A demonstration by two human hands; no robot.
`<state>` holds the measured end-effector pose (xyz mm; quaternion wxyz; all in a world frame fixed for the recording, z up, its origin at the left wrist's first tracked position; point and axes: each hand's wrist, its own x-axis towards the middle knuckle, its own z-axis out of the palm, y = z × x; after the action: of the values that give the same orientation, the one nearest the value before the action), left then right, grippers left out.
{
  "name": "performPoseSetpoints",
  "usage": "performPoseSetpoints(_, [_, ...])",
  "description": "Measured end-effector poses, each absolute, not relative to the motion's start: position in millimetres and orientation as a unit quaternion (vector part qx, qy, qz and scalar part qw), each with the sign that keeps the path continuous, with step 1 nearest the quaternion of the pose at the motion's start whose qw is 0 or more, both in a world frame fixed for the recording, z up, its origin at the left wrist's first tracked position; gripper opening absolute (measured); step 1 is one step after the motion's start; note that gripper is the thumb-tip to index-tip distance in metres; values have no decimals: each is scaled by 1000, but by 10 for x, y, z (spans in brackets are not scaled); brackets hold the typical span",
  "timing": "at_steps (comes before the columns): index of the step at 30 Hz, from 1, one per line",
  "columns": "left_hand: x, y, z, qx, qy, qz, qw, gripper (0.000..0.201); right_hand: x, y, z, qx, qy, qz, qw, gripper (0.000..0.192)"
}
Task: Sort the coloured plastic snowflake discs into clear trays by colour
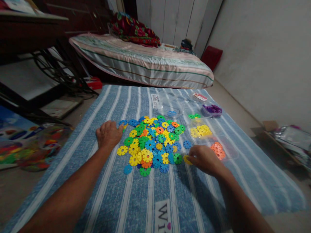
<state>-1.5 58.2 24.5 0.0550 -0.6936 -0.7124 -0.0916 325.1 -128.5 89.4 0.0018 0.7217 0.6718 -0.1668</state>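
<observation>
A loose pile of notched plastic snowflake discs (150,144) in blue, green, yellow and orange covers the middle of the striped cloth. My right hand (205,158) is closed at the pile's right side, thumb and fingers pinching a yellow snowflake disc (188,160). A blue disc (187,144) lies just beyond it. My left hand (109,134) rests on the cloth at the left edge of the pile, holding nothing, its thumb beside a few discs. To the right, clear containers hold sorted discs: orange (218,150), yellow (201,131) and green (194,116).
A purple heap in a tray (212,110) and a red-and-white packet (200,96) lie at the far right of the cloth (136,200). Behind stands a bed (145,64). A sewing-machine table (31,19) is on the left, a cardboard box (270,125) on the right floor.
</observation>
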Motion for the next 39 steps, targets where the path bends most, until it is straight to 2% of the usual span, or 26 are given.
performPoseSetpoints(2, [-12, 585, 252, -692, -714, -84, 59, 42, 3343, -1126, 1014, 735, 670, -101, -33, 19])
performPoseSetpoints(6, [-22, 599, 238, -692, -715, -80, 63, 43, 3536, -804, 1199, 794, 564, 108, -200, 23])
performPoseSetpoints(8, [-31, 608, 223, -693, -713, -83, 66, 43, 3555, -748, 1213, 790, 545, 135, -248, 25])
performPoseSetpoints(10, [-39, 617, 206, -692, -713, -85, 70, 43, 3481, -797, 1144, 774, 583, 79, -234, 24])
performPoseSetpoints(14, [-51, 631, 186, -692, -713, -86, 76, 42, 3157, -1077, 830, 728, 675, -80, -85, 20])
performPoseSetpoints(18, [-52, 632, 192, -694, -711, -88, 72, 42, 2911, -1308, 542, 707, 694, -137, -13, 21])
performPoseSetpoints(30, [-37, 586, 257, -702, -705, -86, 55, 43, 2929, -1403, 334, 706, 689, -136, -91, 19])
performPoseSetpoints(39, [-64, 553, 240, -709, -697, -86, 64, 44, 2930, -1422, 352, 699, 695, -140, -90, 18])
